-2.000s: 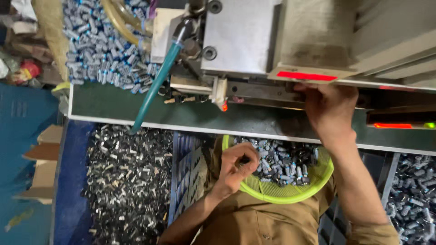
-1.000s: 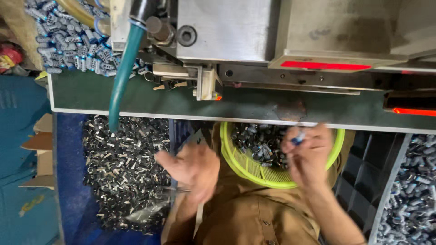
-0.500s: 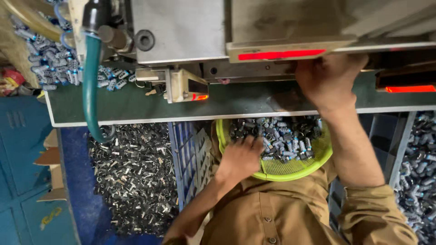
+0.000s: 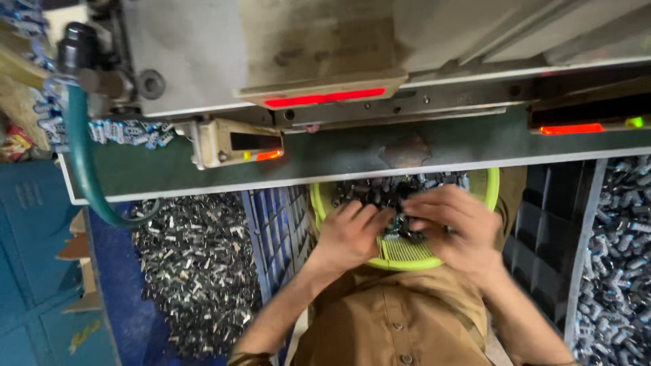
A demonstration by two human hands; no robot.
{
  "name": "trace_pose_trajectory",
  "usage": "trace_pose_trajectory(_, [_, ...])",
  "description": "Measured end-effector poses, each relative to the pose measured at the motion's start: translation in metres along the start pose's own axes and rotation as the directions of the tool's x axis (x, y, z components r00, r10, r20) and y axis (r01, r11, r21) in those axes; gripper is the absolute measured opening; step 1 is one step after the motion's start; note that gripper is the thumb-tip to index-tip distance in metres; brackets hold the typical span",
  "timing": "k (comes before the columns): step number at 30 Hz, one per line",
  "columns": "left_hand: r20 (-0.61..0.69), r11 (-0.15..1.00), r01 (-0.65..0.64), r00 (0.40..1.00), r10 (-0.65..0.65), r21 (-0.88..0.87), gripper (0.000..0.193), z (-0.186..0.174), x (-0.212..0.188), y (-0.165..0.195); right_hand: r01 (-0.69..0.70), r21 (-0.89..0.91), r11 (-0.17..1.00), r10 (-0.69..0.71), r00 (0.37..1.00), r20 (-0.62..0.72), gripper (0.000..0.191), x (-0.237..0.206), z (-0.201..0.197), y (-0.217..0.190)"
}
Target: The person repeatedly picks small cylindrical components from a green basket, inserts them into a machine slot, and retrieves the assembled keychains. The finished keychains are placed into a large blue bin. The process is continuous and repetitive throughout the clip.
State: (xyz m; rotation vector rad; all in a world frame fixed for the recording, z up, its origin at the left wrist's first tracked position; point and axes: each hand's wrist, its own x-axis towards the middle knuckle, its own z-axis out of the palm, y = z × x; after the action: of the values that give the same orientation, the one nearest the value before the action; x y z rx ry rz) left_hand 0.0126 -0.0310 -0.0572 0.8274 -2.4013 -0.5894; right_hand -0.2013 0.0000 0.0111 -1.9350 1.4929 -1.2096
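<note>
Here, at the far left, a teal hose [image 4: 80,169] curves down from a black fitting past the edge of the green counter [image 4: 339,154], and below that edge a heap of small silvery metal parts [image 4: 196,271] fills a blue crate [image 4: 274,234]. Just right of the crate's ribbed wall, the left hand [image 4: 349,234] reaches into a yellow-green basket [image 4: 407,254] that sits in the person's lap against a tan shirt [image 4: 386,322]. Its fingers [image 4: 369,215] are curled loosely together and touch the small dark parts [image 4: 397,193] in the basket; whether they pinch one cannot be told through the blur. The right hand [image 4: 451,227] meets it from the other side, fingers bent and close together over the same pile, apparently closed on a small part between the two hands. The basket's far rim lies tucked under the counter edge, so open room remains only toward the body. Above, the grey machine [image 4: 271,47] shows a red light strip [image 4: 324,98]. At the far right, a dark empty crate [image 4: 542,224] stands beside another heap of silvery parts [image 4: 620,271].
</note>
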Motion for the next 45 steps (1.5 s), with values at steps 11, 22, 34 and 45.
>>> trace_pose_trajectory(11, [0.169, -0.045, 0.167, 0.869, -0.466, -0.985, 0.025, 0.014, 0.012, 0.030, -0.151, 0.398, 0.905, 0.225, 0.963, -0.148, 0.040, -0.043, 0.031, 0.003])
trace_pose_trajectory(22, [-0.056, 0.645, 0.224, 0.922, -0.383, -0.731, 0.011, -0.036, 0.033, 0.029, -0.196, 0.687, 0.699, 0.443, 0.873, -0.202, 0.031, -0.043, 0.056, 0.030])
trace_pose_trajectory(34, [0.289, 0.237, 0.567, 0.683, -0.671, -0.789, 0.011, -0.032, 0.014, 0.016, 0.254, -0.306, 0.918, -0.344, 0.892, -0.292, 0.030, 0.116, -0.001, 0.026])
trace_pose_trajectory(45, [0.091, 0.061, 0.134, 0.881, -0.465, -0.989, 0.037, -0.001, 0.007, 0.001, 0.170, -0.588, 0.791, -0.156, 0.985, 0.076, 0.014, 0.136, -0.017, 0.035])
